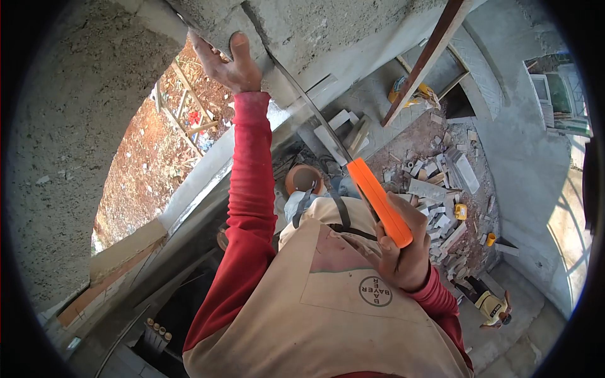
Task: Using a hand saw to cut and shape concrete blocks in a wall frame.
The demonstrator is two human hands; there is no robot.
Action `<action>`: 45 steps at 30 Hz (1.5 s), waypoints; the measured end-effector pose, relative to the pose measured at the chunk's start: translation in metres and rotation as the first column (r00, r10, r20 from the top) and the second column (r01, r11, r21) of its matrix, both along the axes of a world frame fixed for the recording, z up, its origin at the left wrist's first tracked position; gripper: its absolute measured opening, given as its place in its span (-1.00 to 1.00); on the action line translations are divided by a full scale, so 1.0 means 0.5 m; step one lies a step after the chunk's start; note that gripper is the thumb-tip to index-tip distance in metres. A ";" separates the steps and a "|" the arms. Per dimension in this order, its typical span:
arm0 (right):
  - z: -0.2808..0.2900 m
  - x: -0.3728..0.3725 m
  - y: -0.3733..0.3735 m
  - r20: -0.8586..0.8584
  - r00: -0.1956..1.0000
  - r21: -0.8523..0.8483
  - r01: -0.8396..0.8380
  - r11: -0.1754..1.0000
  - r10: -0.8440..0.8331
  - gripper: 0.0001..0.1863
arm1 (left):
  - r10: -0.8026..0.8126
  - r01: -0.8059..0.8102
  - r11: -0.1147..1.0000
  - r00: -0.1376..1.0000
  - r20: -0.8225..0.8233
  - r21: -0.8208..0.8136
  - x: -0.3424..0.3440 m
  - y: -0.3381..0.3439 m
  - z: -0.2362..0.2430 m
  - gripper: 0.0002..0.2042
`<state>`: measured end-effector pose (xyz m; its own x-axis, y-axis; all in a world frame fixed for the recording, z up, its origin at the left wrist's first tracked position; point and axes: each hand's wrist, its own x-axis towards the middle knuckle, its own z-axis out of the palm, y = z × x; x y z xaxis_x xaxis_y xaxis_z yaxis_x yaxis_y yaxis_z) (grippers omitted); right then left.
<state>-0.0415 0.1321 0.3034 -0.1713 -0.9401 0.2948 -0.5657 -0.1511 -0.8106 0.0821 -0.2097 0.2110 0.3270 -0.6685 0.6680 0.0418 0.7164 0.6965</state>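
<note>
Orange-handled handsaw sits in the right hand, fingers closed round its grip; its long axis slants up-left — toward a dark slit in grey masonry; the left hand — spread open against that masonry — is nearer the blade's far end.

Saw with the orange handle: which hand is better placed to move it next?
Probably the right hand: it grips the saw by its orange handle, while the left hand is up at the grey wall.
</note>
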 end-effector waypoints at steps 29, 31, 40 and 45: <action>-0.059 0.016 -0.043 0.069 0.996 0.031 0.045 0.999 -0.047 -0.54 | -0.032 0.031 0.999 0.998 -0.045 -0.025 0.004 -0.005 -0.003 0.04; -0.110 0.027 -0.161 0.099 0.993 -0.011 0.068 0.998 -0.066 -0.52 | -0.020 0.021 0.998 1.000 0.010 -0.052 -0.002 -0.016 -0.011 0.03; -0.053 0.008 -0.017 0.065 0.995 0.097 0.074 0.993 -0.080 -0.51 | -0.015 0.015 1.000 1.000 0.011 0.012 0.007 -0.001 -0.018 0.04; -0.130 0.023 -0.153 0.111 0.989 0.050 0.089 0.995 -0.094 -0.49 | -0.010 0.010 0.999 1.000 0.001 -0.044 -0.013 0.003 0.014 0.04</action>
